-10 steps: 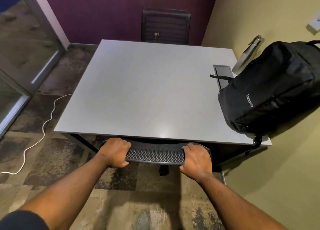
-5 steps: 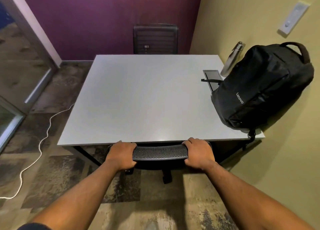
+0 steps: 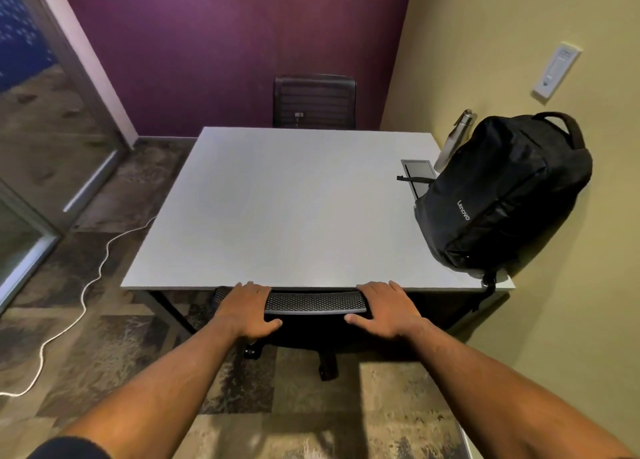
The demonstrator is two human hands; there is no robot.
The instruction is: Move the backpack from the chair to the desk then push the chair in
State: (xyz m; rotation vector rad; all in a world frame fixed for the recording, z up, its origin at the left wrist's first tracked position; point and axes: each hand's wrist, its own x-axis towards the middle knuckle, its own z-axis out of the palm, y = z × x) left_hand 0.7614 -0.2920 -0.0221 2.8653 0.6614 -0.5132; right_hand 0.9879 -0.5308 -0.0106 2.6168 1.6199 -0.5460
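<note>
A black Lenovo backpack (image 3: 502, 195) stands on the right side of the grey desk (image 3: 294, 199), leaning against the yellow wall. The black mesh-backed chair (image 3: 315, 302) is tucked under the desk's near edge; only its top rail and two castors show. My left hand (image 3: 242, 309) lies flat over the left end of the rail, fingers stretched toward the desk edge and thumb spread. At the right end, my right hand (image 3: 384, 311) rests the same way. Neither hand curls around the rail.
A steel bottle (image 3: 455, 138) stands behind the backpack by the wall, beside a desk power hatch (image 3: 417, 171). Another black chair (image 3: 314, 102) sits at the far side. A white cable (image 3: 86, 285) trails on the carpet at left, near a glass door (image 3: 34, 147).
The chair has slid forward under the desk until its back rail meets the edge. Both hands have gone from a closed grip on the rail to lying flat on it.
</note>
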